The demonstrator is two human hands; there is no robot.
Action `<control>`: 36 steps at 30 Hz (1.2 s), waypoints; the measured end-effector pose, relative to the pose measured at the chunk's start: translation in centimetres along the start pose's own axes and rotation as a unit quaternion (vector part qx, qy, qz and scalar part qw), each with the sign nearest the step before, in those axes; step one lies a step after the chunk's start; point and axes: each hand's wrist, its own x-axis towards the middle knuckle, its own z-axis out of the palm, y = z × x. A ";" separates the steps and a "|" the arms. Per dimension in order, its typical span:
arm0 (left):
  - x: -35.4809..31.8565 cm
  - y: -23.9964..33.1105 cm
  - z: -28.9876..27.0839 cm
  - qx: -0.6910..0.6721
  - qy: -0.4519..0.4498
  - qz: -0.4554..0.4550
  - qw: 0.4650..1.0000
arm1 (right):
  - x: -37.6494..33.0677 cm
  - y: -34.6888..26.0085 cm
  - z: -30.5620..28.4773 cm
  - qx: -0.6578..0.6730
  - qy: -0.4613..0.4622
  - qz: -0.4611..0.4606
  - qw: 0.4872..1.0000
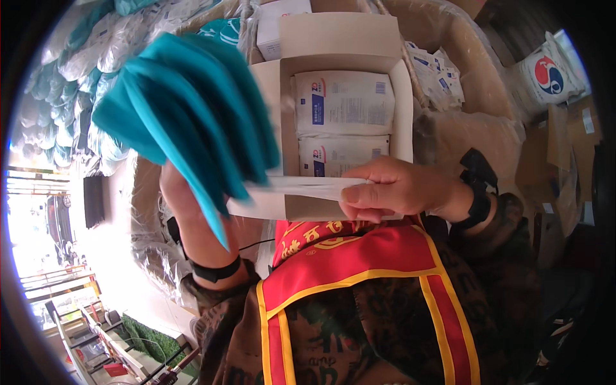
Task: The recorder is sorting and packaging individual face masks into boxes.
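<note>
A bundle of teal folded cloth (186,102), fanned out in several layers and blurred by motion, is held up at the left. My left hand (183,192) grips it from beneath, its fingers mostly hidden behind the cloth. White straps (301,186) stretch from the cloth's lower right to my right hand (385,186), whose thumb and fingers are pinched on them. Just beyond my hands stands an open cardboard box (340,35), its flaps folded out. Inside it lie two white packets (359,106) with blue and red print, one behind the other; the nearer one is partly covered by my right hand.
Large plastic-lined cartons (475,58) stand behind the box, one with small white packets (439,74). Clear bags of teal goods (51,96) are piled far left. A white sack (545,74) and brown cartons (545,160) stand at the right. A metal rack (96,333) is lower left.
</note>
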 end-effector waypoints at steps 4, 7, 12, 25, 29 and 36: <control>-3.4 2.6 4.3 0.523 -0.164 -0.039 0.836 | -1.3 -2.5 -1.2 -0.122 0.016 0.022 0.992; -1.3 0.6 7.9 0.712 -0.296 -0.072 0.632 | -2.4 -4.0 -1.7 -0.157 0.010 0.025 0.987; -3.4 1.7 6.3 0.786 -0.264 -0.072 0.554 | -5.4 -4.9 -0.2 -0.304 0.019 0.020 0.952; -6.1 2.7 3.0 0.823 -0.243 0.044 0.512 | -11.8 -5.2 2.6 -0.360 0.040 0.033 0.931; -6.6 3.9 0.2 0.873 -0.251 0.038 0.417 | -12.3 -5.0 3.1 -0.349 0.050 0.046 0.935; -8.1 9.8 -4.3 0.897 0.046 0.019 0.439 | -17.0 -2.1 1.2 0.022 0.304 0.047 0.951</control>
